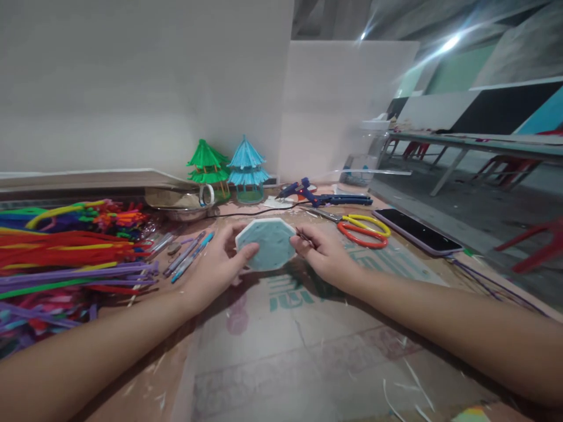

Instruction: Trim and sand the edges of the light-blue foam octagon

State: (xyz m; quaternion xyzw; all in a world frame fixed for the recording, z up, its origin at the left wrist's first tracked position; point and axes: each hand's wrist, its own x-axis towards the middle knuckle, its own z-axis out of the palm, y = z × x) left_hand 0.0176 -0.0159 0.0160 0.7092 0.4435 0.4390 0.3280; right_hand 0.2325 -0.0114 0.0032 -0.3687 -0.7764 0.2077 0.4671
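Note:
A pale blue octagonal foam piece [269,243] with a white edge is tilted up above the work surface. My left hand [233,255] is closed on its left side, the thumb on the face and the other fingers mostly behind. At its right edge my right hand [323,255] is closed in a pinch, fingertips touching or very near the foam. A thin dark pointed thing [302,235] shows between those fingers; its kind is too small to make out. Small dents mark the blue face.
Bundles of coloured pipe cleaners [74,246] lie left, beside pens [191,258]. Behind stand a green model pavilion [206,161] and a blue one [247,170]. Further right are a glue gun [303,190], scissors [363,230] and a phone [417,231]. Clear plastic sheeting [308,363] covers the tabletop.

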